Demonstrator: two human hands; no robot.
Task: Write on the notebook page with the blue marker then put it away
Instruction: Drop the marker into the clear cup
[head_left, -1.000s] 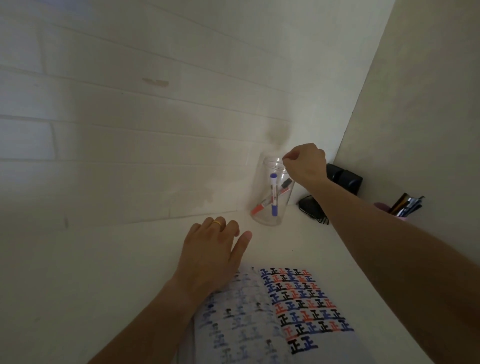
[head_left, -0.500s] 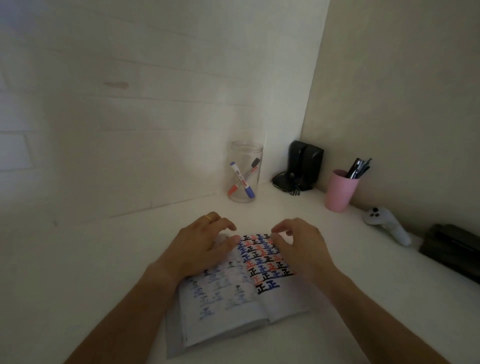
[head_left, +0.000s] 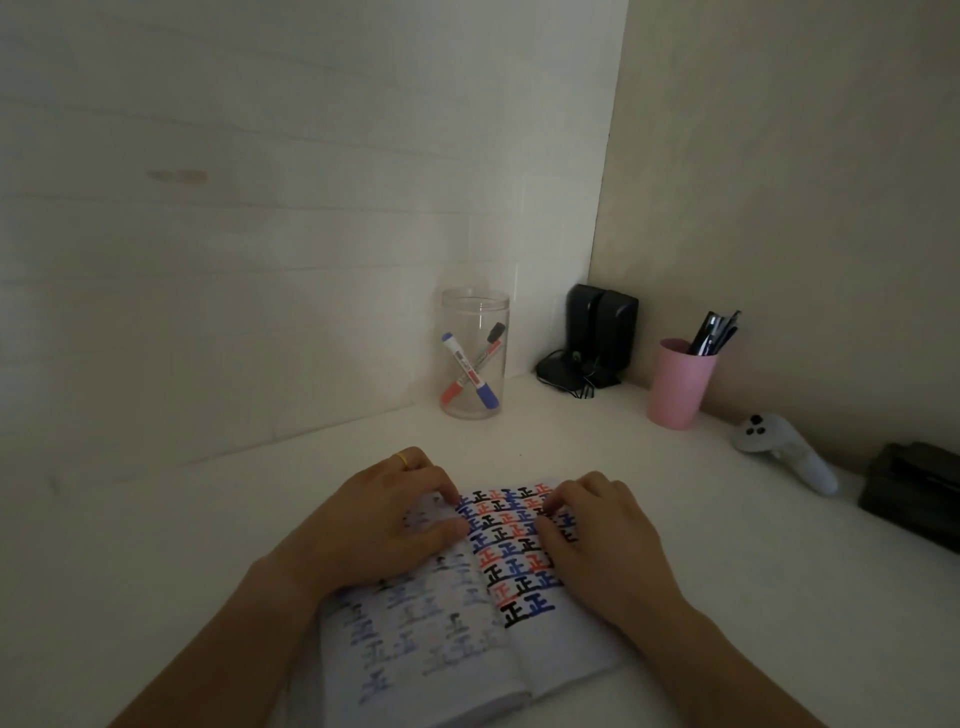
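Observation:
An open notebook (head_left: 452, 654) lies on the white desk in front of me, its right page filled with rows of blue, red and black characters. My left hand (head_left: 384, 525) rests flat on the left page, fingers curled at the spine. My right hand (head_left: 597, 540) lies on the right page, fingertips on the writing. Neither hand holds anything. The blue marker (head_left: 470, 376) stands slanted inside a clear jar (head_left: 474, 312) near the back wall, crossed with a red-capped marker (head_left: 456, 388). The jar is well beyond both hands.
Black speakers (head_left: 602, 332) sit in the corner. A pink cup (head_left: 675, 395) with dark pens stands to their right, then a white controller (head_left: 784, 452) and a black box (head_left: 914, 488) at the right edge. Walls close off the back and right.
My right hand came back from the jar's rim, leaving the blue marker inside, and settled on the notebook's right page. The left hand's fingers curled at the spine.

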